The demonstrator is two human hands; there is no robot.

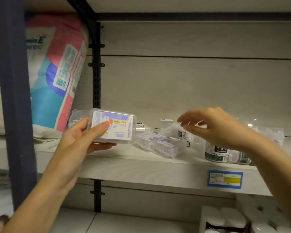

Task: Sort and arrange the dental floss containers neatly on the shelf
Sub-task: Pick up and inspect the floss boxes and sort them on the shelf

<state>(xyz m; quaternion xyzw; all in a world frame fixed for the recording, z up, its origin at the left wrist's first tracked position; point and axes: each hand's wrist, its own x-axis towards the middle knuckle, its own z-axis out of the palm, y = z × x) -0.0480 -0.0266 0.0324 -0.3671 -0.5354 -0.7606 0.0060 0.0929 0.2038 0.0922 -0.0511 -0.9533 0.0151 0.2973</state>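
The left hand [77,137] grips a clear flat floss box [114,130], thumb across its label and fingers underneath, holding it just above the left end of the shelf [141,167]. The right hand [215,126] hovers over the loose heap of clear packs [160,143] with fingers relaxed and spread, holding nothing. The likely trouble is that heap: the packs lie tilted against each other near the front edge, so a careless reach could nudge one off, or tip the round tub [217,154] beside them. The held box's label is upside down, which risks shelving it the wrong way up. Its label shows "50"; the tub reads "DENTAL FLOSS"; the blue price tag [225,179] is too blurred to read.
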